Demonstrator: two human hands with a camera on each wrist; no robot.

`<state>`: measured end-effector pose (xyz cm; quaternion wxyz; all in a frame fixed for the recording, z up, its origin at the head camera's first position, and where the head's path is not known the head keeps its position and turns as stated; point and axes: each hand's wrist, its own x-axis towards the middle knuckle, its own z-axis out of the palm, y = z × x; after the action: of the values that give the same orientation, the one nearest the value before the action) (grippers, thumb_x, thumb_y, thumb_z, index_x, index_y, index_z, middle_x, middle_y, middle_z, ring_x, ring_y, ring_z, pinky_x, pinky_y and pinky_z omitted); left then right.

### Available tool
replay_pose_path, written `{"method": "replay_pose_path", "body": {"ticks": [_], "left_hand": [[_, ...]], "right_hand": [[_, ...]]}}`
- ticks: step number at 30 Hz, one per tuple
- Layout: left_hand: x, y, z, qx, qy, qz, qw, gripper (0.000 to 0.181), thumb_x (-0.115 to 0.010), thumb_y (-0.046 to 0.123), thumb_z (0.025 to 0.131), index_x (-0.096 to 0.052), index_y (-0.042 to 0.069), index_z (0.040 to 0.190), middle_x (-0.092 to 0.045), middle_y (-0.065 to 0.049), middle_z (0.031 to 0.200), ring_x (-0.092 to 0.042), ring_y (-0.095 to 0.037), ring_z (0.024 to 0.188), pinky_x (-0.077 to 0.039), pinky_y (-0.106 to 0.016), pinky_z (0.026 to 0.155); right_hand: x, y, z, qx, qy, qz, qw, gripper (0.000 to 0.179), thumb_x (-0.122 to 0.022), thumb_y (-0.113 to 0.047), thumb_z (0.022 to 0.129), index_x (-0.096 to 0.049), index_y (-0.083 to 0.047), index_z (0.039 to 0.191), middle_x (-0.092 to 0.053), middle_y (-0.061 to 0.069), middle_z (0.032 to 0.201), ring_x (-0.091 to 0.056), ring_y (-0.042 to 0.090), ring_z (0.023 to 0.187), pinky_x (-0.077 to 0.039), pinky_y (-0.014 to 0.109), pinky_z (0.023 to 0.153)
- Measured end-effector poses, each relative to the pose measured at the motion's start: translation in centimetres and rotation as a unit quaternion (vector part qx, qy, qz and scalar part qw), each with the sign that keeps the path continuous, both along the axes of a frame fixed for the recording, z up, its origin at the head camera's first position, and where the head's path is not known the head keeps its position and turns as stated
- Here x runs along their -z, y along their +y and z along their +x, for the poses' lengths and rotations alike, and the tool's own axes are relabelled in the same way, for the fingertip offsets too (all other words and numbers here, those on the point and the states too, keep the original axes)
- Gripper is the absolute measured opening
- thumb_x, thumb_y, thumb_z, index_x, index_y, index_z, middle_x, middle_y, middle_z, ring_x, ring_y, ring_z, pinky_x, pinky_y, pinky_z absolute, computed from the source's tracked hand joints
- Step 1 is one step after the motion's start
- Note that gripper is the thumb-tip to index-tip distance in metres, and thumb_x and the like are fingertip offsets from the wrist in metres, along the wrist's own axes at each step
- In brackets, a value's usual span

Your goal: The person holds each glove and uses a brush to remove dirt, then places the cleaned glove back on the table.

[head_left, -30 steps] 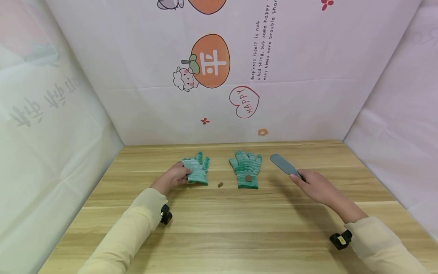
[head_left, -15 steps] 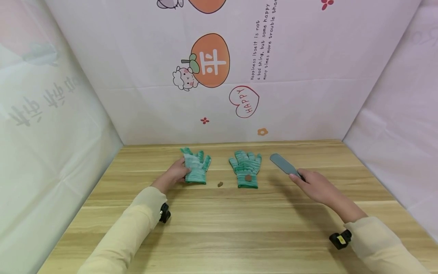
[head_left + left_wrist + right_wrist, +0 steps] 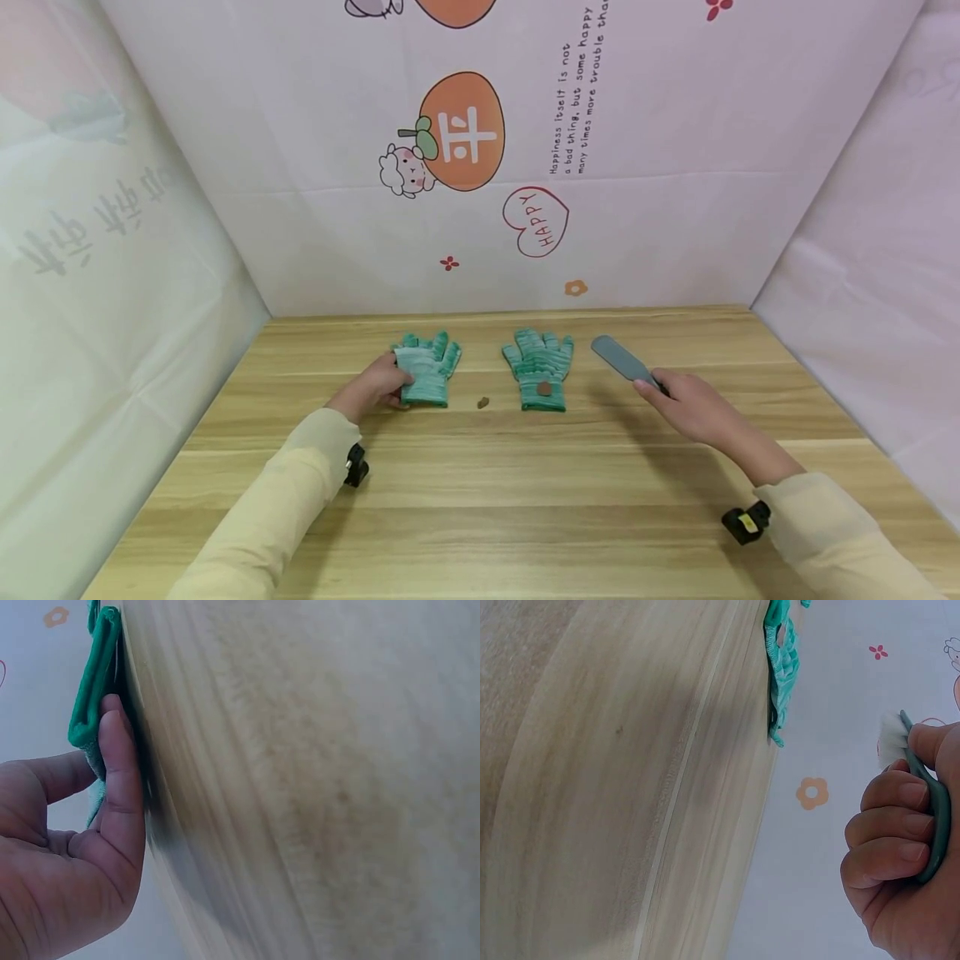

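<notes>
The left hand (image 3: 375, 388), left of centre in the head view, pinches the near edge of the left glove (image 3: 424, 372), thumb and fingers closed on the knit. In the left wrist view the thumb (image 3: 120, 787) presses the green cuff (image 3: 94, 690) against the table (image 3: 480, 492). The right hand (image 3: 693, 410), right of centre, has its fingers curled round the handle of a grey brush (image 3: 621, 360), whose flat head points up and left toward the second glove (image 3: 538, 367); the right wrist view shows the fingers (image 3: 896, 825) wrapped on the handle (image 3: 934, 817).

Both gloves lie flat at mid-frame, fingers toward the back wall, apart from each other. A brown spot (image 3: 545, 389) sits on the second glove near its cuff, and a small brown crumb (image 3: 483, 404) lies on the table between the two gloves.

Judging from this, the work looks barely begun: the brush is gripped but well short of either glove, the spot is still on the knit, and the crumb is still on the wood.

Whether the brush has bristles cannot be told; only its smooth grey back shows. What the brown bits are made of is too small to read. The left wrist view is blurred across the table, and both wrist views show only a glove's edge. The forearms are cut off at the lower frame edge.
</notes>
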<state>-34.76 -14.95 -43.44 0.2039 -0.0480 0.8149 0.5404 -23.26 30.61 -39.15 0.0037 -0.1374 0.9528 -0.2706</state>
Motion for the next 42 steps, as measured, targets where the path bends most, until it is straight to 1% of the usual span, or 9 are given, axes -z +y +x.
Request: {"method": "replay_pose_path", "body": {"ticks": [5,9,19,26,32,34,37,40,42], "left_hand": [[-0.2,-0.2,0.3,0.011,0.009,-0.034,0.9993,0.059,-0.053,-0.002,0.093,-0.021,-0.008,0.143,-0.052,-0.021,0.086,-0.057,-0.023,0.055,-0.057,-0.036,0.057],[-0.4,-0.3,0.7,0.017,0.007,-0.059,0.9981,0.046,-0.054,-0.001,0.092,-0.033,-0.005,0.132,-0.052,-0.016,0.078,-0.053,-0.02,0.053,-0.056,-0.032,0.052],[-0.9,-0.5,1.2,0.025,-0.006,-0.113,0.9932,0.039,-0.057,0.003,0.092,-0.038,-0.008,0.124,-0.047,-0.01,0.066,-0.049,-0.017,0.05,-0.054,-0.029,0.05],[-1.2,-0.4,1.5,0.049,0.012,-0.19,0.9805,0.022,-0.062,0.009,0.092,-0.052,-0.007,0.102,-0.052,-0.01,0.061,-0.053,-0.016,0.046,-0.052,-0.027,0.047],[-1.7,-0.3,2.0,0.068,0.034,-0.241,0.9676,0.026,-0.068,0.019,0.092,-0.059,-0.005,0.086,-0.057,-0.009,0.058,-0.057,-0.015,0.046,-0.049,-0.026,0.044],[-1.8,-0.4,2.1,0.056,0.044,-0.24,0.9682,0.029,-0.07,0.019,0.091,-0.059,-0.008,0.09,-0.058,-0.009,0.057,-0.056,-0.015,0.045,-0.048,-0.026,0.043],[-1.8,-0.4,2.0,0.029,0.052,-0.229,0.9715,0.049,-0.07,0.019,0.091,-0.048,-0.015,0.118,-0.058,-0.011,0.059,-0.053,-0.016,0.044,-0.046,-0.027,0.042],[-1.7,-0.5,1.9,0.01,0.065,-0.222,0.9729,0.073,-0.069,0.02,0.091,-0.024,-0.012,0.139,-0.057,-0.011,0.065,-0.05,-0.016,0.043,-0.044,-0.027,0.041],[-1.7,-0.6,1.7,0.009,0.078,-0.222,0.9719,0.075,-0.068,0.021,0.092,-0.021,-0.01,0.141,-0.056,-0.011,0.066,-0.049,-0.017,0.044,-0.042,-0.027,0.041]], "right_hand": [[-0.1,0.0,0.0,0.0,-0.001,0.002,1.0,0.045,-0.037,-0.045,0.105,-0.045,-0.009,0.078,-0.035,0.001,0.06,-0.033,0.014,0.051,-0.032,0.029,0.047],[-0.1,0.0,0.0,0.001,-0.006,0.002,1.0,0.046,-0.036,-0.046,0.105,-0.045,-0.009,0.079,-0.035,0.001,0.06,-0.033,0.014,0.05,-0.031,0.029,0.048],[0.0,0.1,0.0,-0.002,0.0,0.0,1.0,0.045,-0.036,-0.045,0.105,-0.045,-0.009,0.079,-0.036,0.001,0.06,-0.033,0.014,0.05,-0.031,0.029,0.048],[-0.1,0.1,0.2,0.0,0.0,-0.004,1.0,0.045,-0.037,-0.044,0.105,-0.045,-0.009,0.078,-0.035,0.001,0.06,-0.032,0.014,0.05,-0.031,0.028,0.048],[-0.2,0.1,0.2,-0.001,0.002,-0.003,1.0,0.045,-0.037,-0.044,0.105,-0.044,-0.009,0.078,-0.035,0.0,0.06,-0.032,0.014,0.05,-0.031,0.028,0.048],[-0.1,0.1,0.2,-0.004,0.002,-0.004,1.0,0.045,-0.037,-0.043,0.105,-0.044,-0.009,0.077,-0.035,0.0,0.06,-0.032,0.013,0.05,-0.031,0.028,0.047],[-0.1,0.1,0.1,-0.006,0.0,-0.005,1.0,0.044,-0.038,-0.043,0.105,-0.044,-0.009,0.077,-0.035,0.0,0.06,-0.032,0.013,0.05,-0.031,0.028,0.047],[-0.1,0.2,0.1,-0.004,-0.002,-0.005,1.0,0.045,-0.038,-0.043,0.105,-0.045,-0.009,0.078,-0.035,0.0,0.06,-0.032,0.014,0.05,-0.031,0.028,0.047],[-0.1,0.2,0.2,-0.002,-0.004,-0.005,1.0,0.045,-0.038,-0.044,0.105,-0.045,-0.009,0.078,-0.036,0.001,0.06,-0.032,0.014,0.05,-0.031,0.028,0.047]]}}
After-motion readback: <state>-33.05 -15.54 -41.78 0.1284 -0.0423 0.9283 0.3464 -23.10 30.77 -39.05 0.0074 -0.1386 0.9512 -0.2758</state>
